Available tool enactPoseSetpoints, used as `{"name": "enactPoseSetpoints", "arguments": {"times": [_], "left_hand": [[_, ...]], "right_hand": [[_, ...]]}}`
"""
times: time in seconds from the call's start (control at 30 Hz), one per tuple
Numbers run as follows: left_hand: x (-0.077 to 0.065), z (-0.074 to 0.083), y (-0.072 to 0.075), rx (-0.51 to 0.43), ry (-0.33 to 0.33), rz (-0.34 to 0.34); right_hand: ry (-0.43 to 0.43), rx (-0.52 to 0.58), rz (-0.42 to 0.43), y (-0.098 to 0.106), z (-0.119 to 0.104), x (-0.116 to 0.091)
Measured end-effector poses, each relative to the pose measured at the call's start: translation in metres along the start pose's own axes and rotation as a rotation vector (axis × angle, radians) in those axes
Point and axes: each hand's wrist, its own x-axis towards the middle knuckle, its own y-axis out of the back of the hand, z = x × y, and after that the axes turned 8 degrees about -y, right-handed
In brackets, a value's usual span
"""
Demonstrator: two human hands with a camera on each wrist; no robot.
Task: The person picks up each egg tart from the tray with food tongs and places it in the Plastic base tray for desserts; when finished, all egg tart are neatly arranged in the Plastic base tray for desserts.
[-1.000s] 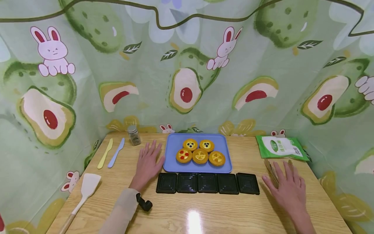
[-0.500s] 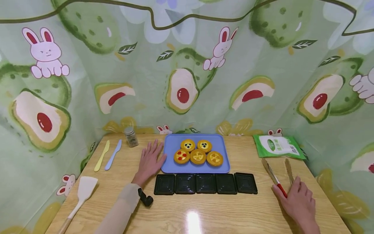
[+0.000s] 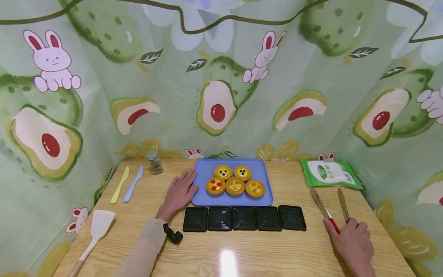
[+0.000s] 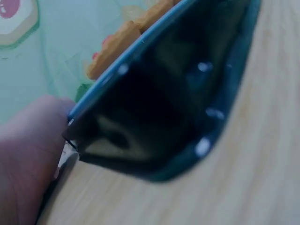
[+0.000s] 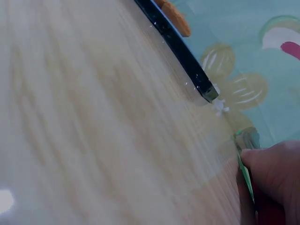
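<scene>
My left hand (image 3: 178, 192) lies at the left edge of the blue tray (image 3: 203, 175), its fingers extended and its thumb at the tray's side. Several round tarts rest on that tray; one tart (image 3: 215, 186) has red toppings, and the two at the back have dark ones. Over on the right, my right hand (image 3: 354, 241) holds a pair of tongs (image 3: 319, 202) by the red handles, the tongs' arms spread apart. In the right wrist view a thumb (image 5: 274, 164) presses on a handle; the other fingers are out of sight there.
In front of the tray runs a row of several black square holders (image 3: 244, 218). A green-and-white packet (image 3: 330, 174) lies back right. To the left are a glass shaker (image 3: 155, 163), a yellow knife (image 3: 120, 184), a blue knife (image 3: 133, 184) and a white spatula (image 3: 102, 225).
My right hand has drawn back from over the tongs to their red handles and taken hold of them. My left hand stays beside the tray.
</scene>
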Motion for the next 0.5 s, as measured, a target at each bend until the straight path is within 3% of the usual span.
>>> {"name": "enactPoseSetpoints", "arguments": {"times": [0.3, 0.5], "left_hand": [[0.003, 0.001, -0.003, -0.010, -0.060, -0.010], [0.001, 0.000, 0.001, -0.028, -0.045, -0.016]], "right_hand": [[-0.015, 0.009, -0.017, 0.003, 0.009, 0.000], [0.039, 0.027, -0.041, 0.012, 0.010, -0.004]]}}
